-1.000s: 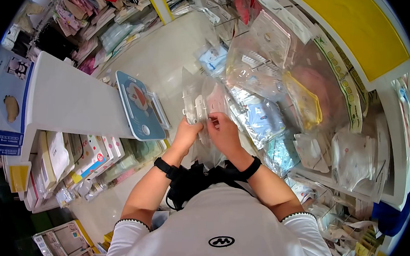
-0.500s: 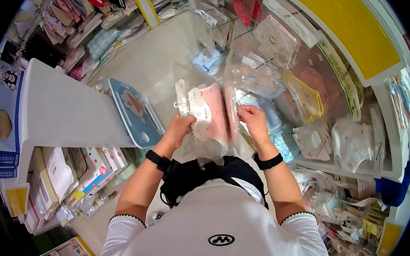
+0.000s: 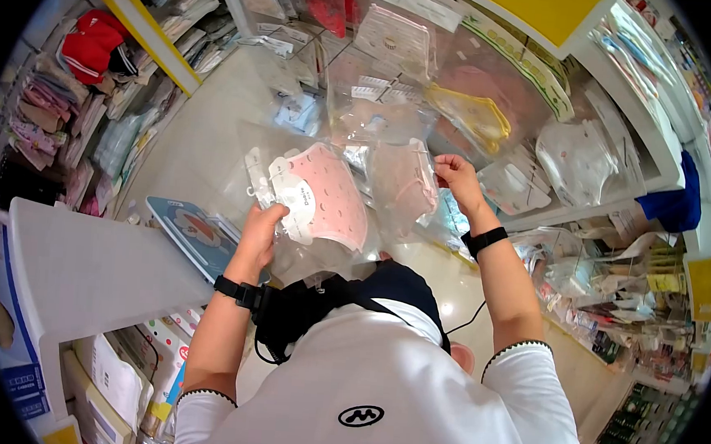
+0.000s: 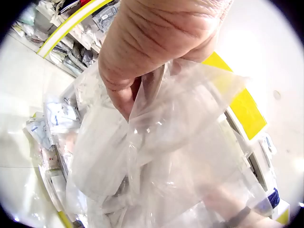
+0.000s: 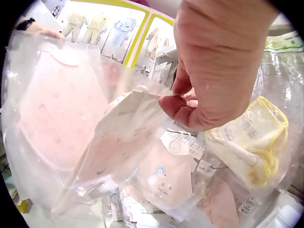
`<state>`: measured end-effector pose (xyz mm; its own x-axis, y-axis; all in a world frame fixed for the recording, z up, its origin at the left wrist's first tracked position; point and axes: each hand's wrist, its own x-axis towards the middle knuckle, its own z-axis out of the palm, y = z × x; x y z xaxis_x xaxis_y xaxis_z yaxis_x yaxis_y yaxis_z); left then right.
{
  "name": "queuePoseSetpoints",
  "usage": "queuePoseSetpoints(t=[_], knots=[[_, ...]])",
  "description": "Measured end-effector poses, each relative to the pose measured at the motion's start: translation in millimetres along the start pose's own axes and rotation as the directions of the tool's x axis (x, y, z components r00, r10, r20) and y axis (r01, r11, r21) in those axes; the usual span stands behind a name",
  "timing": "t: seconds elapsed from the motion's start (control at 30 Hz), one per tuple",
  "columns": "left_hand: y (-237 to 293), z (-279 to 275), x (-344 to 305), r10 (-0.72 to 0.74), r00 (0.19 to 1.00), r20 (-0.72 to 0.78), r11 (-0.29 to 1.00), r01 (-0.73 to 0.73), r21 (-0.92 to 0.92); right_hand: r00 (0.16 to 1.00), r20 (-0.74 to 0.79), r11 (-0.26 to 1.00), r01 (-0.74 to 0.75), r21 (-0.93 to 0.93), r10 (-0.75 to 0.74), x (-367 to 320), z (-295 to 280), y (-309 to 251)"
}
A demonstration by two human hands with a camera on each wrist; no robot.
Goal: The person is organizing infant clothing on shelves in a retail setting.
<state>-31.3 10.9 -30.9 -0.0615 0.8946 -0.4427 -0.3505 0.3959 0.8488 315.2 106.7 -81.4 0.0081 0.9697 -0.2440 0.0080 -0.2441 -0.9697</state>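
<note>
In the head view, the left hand pinches the left side of a clear bag holding a pink patterned garment with a white card. The right hand pinches the edge of another clear bag with a pale pink item, just right of the first. The left wrist view has the thumb and fingers of the left hand closed on clear plastic. Seen from the right wrist, the right hand pinches a top corner of the second bag, which hangs tilted beside the pink garment.
Bagged garments, one with yellow trim, hang on a rack at the upper right. A white counter with a blue board stands at the left. Clothes shelves line the upper left, and crowded goods are at the right.
The hands have moved apart, the left one leftward and the right one rightward and up. The pink garment now faces up, with the second bag spread away from it. The head view has turned.
</note>
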Motion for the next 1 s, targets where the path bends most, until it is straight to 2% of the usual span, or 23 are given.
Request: queuePoseSetpoints(t=[0.17, 0.37, 0.47, 0.57, 0.63, 0.77, 0.87, 0.97, 1.0], knots=[[-2.9, -8.6, 2.0, -0.031, 0.998, 0.047, 0.999, 0.028, 0.043, 1.0, 0.015, 1.0, -0.013, -0.001, 0.013, -6.7, -5.4, 6.4], [-8.9, -15.6, 1.5, -0.026, 0.998, 0.051, 0.999, 0.024, 0.034, 0.998, -0.056, 1.0, -0.016, 0.016, 0.016, -8.1, -1.0, 17.2], [-9.8, -18.6, 1.7, -0.028, 0.999, 0.036, 0.999, 0.027, 0.026, 0.993, -0.12, 0.995, -0.01, -0.097, -0.001, -9.4, 0.0, 23.7], [-12.0, -24.5, 2.9, -0.014, 1.0, 0.026, 1.0, 0.013, 0.026, 0.992, -0.122, 0.986, -0.027, -0.166, 0.007, -7.6, -2.0, 32.3], [-13.9, -27.4, 4.1, 0.022, 0.999, 0.024, 0.999, -0.023, 0.035, 0.991, -0.133, 0.986, -0.033, -0.164, 0.011, -8.8, -2.0, 31.5], [-13.1, -29.9, 6.0, 0.005, 1.0, 0.024, 1.0, -0.006, 0.03, 0.987, -0.161, 0.985, -0.011, -0.174, -0.018, -3.8, -6.0, 34.5], [-9.2, -28.9, 3.8, -0.011, 1.0, 0.011, 1.0, 0.011, 0.028, 0.986, -0.15, 0.924, 0.012, -0.382, -0.075, 0.7, -10.5, 38.0], [-5.1, -24.1, 1.6, -0.02, 1.0, 0.01, 1.0, 0.02, -0.009, 0.995, -0.043, 0.775, 0.046, -0.63, -0.094, 4.9, -20.4, 40.4], [-4.5, -23.9, 0.9, -0.015, 1.0, 0.012, 1.0, 0.016, -0.009, 0.996, -0.042, 0.75, 0.03, -0.661, -0.078, 2.8, -21.3, 34.6]])
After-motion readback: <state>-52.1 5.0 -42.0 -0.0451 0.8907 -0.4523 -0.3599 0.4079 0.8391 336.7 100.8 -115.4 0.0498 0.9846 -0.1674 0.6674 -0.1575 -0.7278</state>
